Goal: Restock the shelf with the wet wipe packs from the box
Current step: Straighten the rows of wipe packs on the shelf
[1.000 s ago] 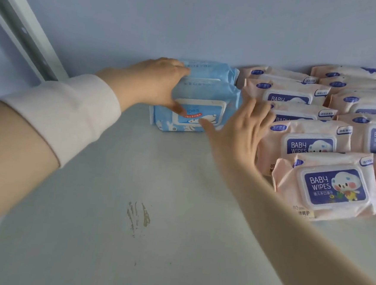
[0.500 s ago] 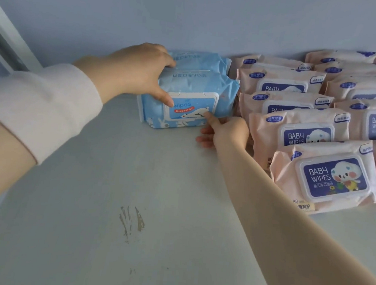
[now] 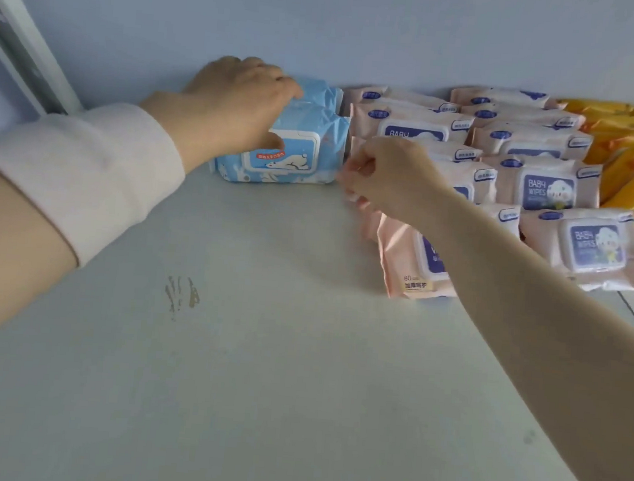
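Note:
Two light blue wet wipe packs [image 3: 295, 155] stand one behind the other at the back of the white shelf [image 3: 261, 350], against the wall. My left hand [image 3: 238, 109] grips the front blue pack, fingers over its top and thumb on its lid. To their right stand rows of pink baby wipe packs [image 3: 547, 186]. My right hand [image 3: 385, 173] hovers with curled fingers at the left edge of the pink row, just right of the blue packs. Blur hides whether it pinches a pink pack. The box is out of view.
Yellow packs [image 3: 633, 159] fill the far right of the shelf behind the pink rows. A white upright post [image 3: 28, 39] runs along the left. A brown scuff mark [image 3: 182, 298] marks the shelf's front left.
My right hand has left the front corner of the blue pack, risen and shifted right to the pink row. My left hand stays on the blue packs. The view has swung right.

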